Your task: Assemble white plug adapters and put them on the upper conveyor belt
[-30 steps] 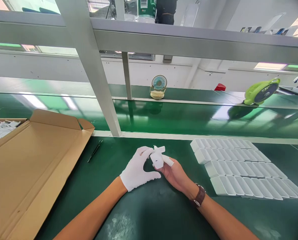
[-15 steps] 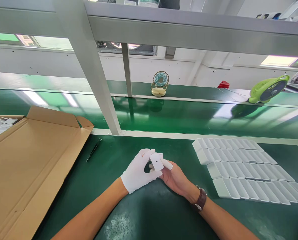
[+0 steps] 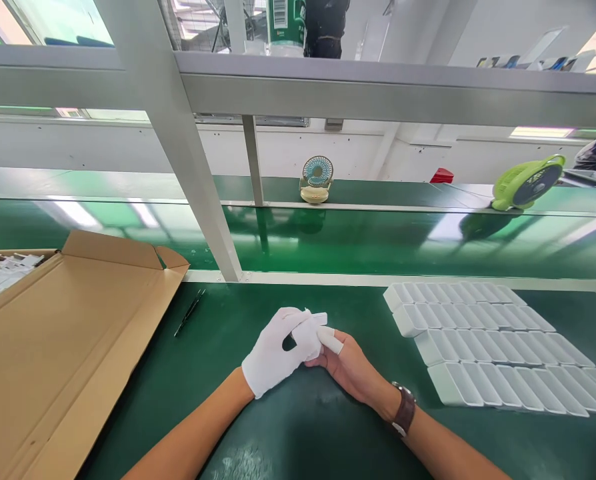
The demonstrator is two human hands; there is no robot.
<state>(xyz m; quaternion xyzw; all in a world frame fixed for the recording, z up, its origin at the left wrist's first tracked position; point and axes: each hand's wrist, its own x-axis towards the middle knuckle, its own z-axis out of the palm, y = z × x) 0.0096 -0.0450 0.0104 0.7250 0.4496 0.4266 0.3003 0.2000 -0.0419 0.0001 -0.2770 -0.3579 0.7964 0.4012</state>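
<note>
A small white plastic piece (image 3: 319, 319) is held between my two hands, low in the middle of the view. My left hand (image 3: 279, 348), in a white glove, closes round its left side with thumb and fingers. On the right, my right hand (image 3: 342, 360) pinches the piece; a white cover sits on a fingertip and a brown watch is on the wrist. The fingers hide much of the piece. Both hands are just above the dark green table (image 3: 298, 427).
An open cardboard box (image 3: 78, 313) lies on the left, with white parts (image 3: 3, 275) beyond it. Black tweezers (image 3: 190, 312) rest beside the box. White compartment trays (image 3: 498, 347) stand on the right. Behind the table are a metal frame post (image 3: 198, 160) and two small fans.
The white piece has turned in my hands, so its broad face with a small dark mark no longer shows. The camera view has tilted up slightly.
</note>
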